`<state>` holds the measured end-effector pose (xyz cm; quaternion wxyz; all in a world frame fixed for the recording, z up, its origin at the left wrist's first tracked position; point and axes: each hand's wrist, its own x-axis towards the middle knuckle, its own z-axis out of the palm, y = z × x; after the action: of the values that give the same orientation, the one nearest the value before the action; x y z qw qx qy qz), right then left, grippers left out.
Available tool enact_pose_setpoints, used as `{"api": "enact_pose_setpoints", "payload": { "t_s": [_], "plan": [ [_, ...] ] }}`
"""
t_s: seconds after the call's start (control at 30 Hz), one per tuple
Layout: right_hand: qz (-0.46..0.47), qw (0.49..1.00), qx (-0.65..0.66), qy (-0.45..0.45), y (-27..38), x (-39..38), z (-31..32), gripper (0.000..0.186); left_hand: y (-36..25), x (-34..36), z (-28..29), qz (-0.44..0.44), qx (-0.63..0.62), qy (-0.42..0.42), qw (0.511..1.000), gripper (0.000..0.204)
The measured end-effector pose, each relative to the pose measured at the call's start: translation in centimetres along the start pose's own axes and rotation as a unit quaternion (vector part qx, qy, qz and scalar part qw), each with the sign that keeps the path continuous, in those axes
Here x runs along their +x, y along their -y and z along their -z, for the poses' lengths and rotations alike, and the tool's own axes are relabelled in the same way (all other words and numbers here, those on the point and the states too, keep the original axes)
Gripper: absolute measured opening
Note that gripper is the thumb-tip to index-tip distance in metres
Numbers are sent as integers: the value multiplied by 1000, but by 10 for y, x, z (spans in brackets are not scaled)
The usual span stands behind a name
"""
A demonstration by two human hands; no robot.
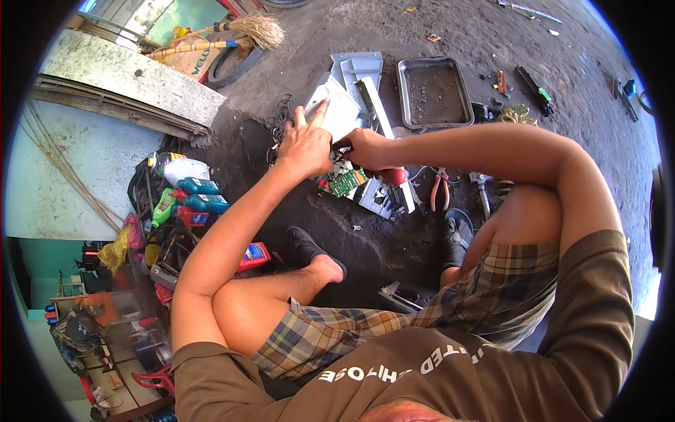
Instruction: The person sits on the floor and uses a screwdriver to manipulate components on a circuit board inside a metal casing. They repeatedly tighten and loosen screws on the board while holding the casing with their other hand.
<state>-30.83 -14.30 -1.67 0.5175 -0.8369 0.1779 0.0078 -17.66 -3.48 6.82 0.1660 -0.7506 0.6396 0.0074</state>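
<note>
My left hand (306,146) lies with fingers stretched and spread against a white plastic panel (342,112). Close beside it, my right hand (367,149) is closed, and a rounded red handle (395,176) sticks out below its wrist; the working end of this tool is hidden. Under both hands are parts of an opened device, among them a green circuit board (346,183) and a grey plastic chassis piece (376,198). Pale grey panels (356,67) lie just beyond the white one. What the right fingertips touch is covered by the hand.
A metal tray (436,91) holding small bits sits at the far right of the parts. Pliers (440,190) and a hammer (481,193) rest near my right knee. Bottles (200,193) stand at left; a broom (249,32) and a cardboard box (193,62) are at the back left.
</note>
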Motion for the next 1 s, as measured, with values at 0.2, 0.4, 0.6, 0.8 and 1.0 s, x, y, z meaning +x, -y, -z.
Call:
{"api": "enact_pose_setpoints", "payload": {
  "t_s": [0.2,0.4,0.6,0.8,1.0],
  "plan": [
    [-30,999,40,6,5,-6,-2,45,9,-3,-9,-6,11,-28,1000,26],
    [60,997,-12,-54,-21,-1,-13,43,7,5,-12,-18,54,-25,998,28],
    [27,999,13,-36,-11,-8,-12,43,8,-1,-12,-9,31,-22,999,24],
    [29,999,19,-35,-7,-10,-10,41,5,1,-11,-5,30,-20,999,27],
    [-11,999,31,-32,5,-10,-5,38,1,2,-2,15,31,17,999,28]
  ]
}}
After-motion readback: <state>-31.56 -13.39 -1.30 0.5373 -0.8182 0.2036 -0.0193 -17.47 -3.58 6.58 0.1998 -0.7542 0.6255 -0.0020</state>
